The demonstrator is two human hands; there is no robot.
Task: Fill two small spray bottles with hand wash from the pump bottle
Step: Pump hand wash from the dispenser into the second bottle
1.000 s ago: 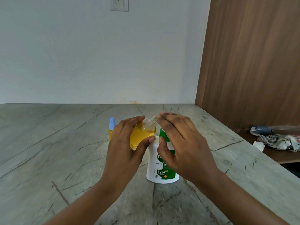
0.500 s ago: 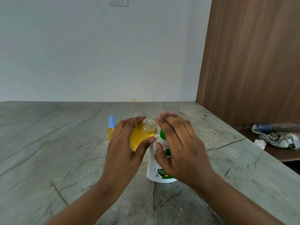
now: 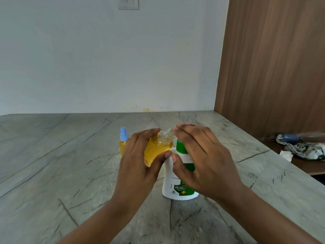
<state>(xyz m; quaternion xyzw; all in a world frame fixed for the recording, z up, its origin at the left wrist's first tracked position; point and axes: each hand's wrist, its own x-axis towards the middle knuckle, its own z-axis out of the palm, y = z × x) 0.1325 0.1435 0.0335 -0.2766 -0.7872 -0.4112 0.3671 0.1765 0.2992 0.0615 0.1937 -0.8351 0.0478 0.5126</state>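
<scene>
Step in hand: filling the second bottle. Judged from the layout, the first is done and this one is well along.

Left hand (image 3: pixel 139 162): fingers and thumb wrapped round the open spray bottle (image 3: pixel 156 148), which is held off the countertop (image 3: pixel 52 155) and tilted, its threaded neck (image 3: pixel 168 134) pointing up and right toward the pump. No cap on it.

Right hand (image 3: pixel 202 159): fingers straight and together, laid flat over the top of the pump bottle (image 3: pixel 173 187), apparently pressing the head down. Thumb sits loose beside the bottle's shoulder, not gripping. The nozzle is hidden under the fingers, so I cannot tell whether it meets the neck or whether soap is flowing.

Pump bottle: white body, green label, green pump collar (image 3: pixel 181 147). It stands upright mid-countertop, nearer the front edge than the back wall.

Open spray bottle: clear, rounded, amber-yellow liquid to roughly the shoulder, neck clear above it.

Capped spray bottle (image 3: pixel 123 143): upright just behind the left hand, toward the back edge, with a pale blue sprayer and the same yellow fill.

Next move, as I judge it: a few more strokes at most with the neck kept under the spout, then level the bottle before it overflows and fit its sprayer. That sprayer is not in view.

Off the right edge, on a lower surface: crumpled cloth (image 3: pixel 306 150).
</scene>
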